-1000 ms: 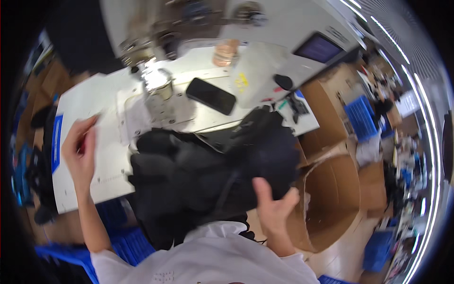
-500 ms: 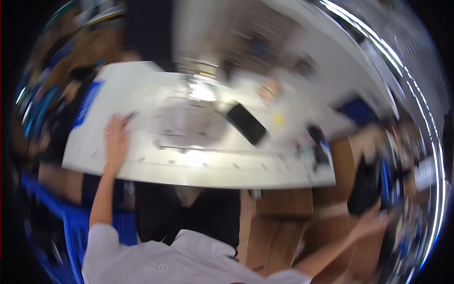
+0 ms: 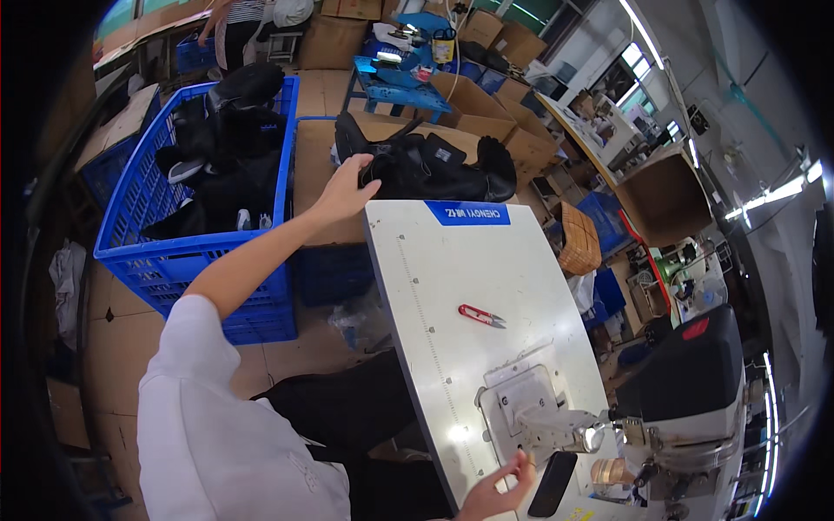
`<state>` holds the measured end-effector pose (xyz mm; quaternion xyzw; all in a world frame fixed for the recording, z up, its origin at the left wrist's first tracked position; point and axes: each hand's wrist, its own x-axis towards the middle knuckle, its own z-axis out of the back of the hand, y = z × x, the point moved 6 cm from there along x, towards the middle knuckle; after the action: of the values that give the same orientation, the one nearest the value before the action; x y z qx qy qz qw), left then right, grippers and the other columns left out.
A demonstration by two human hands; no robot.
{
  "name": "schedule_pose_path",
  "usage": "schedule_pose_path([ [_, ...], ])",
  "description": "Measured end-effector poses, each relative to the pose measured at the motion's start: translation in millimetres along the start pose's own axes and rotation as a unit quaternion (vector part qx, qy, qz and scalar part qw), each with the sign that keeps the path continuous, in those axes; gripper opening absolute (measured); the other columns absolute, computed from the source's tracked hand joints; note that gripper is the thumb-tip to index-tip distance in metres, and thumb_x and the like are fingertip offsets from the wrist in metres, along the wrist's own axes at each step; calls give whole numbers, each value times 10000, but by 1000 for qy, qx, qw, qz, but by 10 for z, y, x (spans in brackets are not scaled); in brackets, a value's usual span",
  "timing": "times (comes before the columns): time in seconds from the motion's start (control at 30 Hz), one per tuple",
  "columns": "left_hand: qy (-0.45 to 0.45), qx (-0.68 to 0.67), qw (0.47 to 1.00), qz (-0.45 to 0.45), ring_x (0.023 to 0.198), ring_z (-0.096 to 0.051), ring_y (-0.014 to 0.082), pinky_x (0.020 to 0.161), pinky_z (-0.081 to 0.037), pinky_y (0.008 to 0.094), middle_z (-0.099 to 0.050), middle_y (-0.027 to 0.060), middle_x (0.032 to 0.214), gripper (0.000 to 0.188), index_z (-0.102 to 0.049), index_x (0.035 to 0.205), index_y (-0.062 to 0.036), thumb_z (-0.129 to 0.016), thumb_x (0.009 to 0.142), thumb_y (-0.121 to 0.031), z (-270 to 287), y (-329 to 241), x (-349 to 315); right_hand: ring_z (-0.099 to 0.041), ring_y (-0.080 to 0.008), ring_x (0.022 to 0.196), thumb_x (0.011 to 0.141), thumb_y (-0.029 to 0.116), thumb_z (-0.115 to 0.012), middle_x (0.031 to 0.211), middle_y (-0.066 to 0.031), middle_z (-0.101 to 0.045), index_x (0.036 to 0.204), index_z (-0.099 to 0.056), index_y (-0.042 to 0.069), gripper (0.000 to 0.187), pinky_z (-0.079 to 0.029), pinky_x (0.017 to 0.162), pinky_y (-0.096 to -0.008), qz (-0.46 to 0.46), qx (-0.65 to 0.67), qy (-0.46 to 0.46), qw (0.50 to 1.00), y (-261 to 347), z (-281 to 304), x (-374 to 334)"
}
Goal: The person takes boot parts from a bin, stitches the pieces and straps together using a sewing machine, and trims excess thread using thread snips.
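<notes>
Black bundle (finished? I can't judge) lies beyond the table; left hand half-spread at it; right hand curled, hold unclear.

Snips on tbl, phone nr mach. on same; crate L of tbl; items on cardbd behind.

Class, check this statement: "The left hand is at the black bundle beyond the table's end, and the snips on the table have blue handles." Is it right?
Not quite: the head view shows that the snips on the table have red handles. The left hand is indeed at the black bundle beyond the table's end.
</notes>
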<state>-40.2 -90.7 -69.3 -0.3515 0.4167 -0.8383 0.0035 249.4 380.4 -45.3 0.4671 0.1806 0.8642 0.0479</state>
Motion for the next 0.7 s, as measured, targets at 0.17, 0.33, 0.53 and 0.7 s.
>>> schedule_pose_path([
  [0.17,49,191,963,182,1247,-438,433,1021,-389,509,-434,243,1357,759,-377,1357,-13,-730,767,-334,-654,1055,629,-648,-261,778,868,-51,-587,925,-152,-677,1013,-622,-43,150,-525,674,-310,28,36,116,992,184,-205,21],
  [0.33,33,226,954,194,1034,-623,379,879,-500,436,-640,231,1093,514,-598,1187,-16,-688,814,-356,-604,1593,724,-622,-202,714,861,-58,-602,879,-139,-668,1071,-623,-35,212,-514,671,-296,-32,30,147,988,30,-33,-179],
  [0.53,117,128,970,172,1018,-621,357,849,-486,422,-661,230,1035,358,-669,1044,-13,-619,884,-330,-602,1044,1101,-585,-185,651,871,-48,-594,827,-136,-654,1091,-637,-35,225,-501,639,-289,-134,-23,171,976,-65,25,-208],
  [0.7,15,116,993,-1,1031,-605,408,877,-475,474,-643,242,1074,380,-625,1103,-19,-563,908,-339,-905,954,1489,-614,-235,652,872,-10,-611,817,-134,-652,1095,-645,20,228,-501,593,-314,-4,19,201,979,213,-223,-82],
])
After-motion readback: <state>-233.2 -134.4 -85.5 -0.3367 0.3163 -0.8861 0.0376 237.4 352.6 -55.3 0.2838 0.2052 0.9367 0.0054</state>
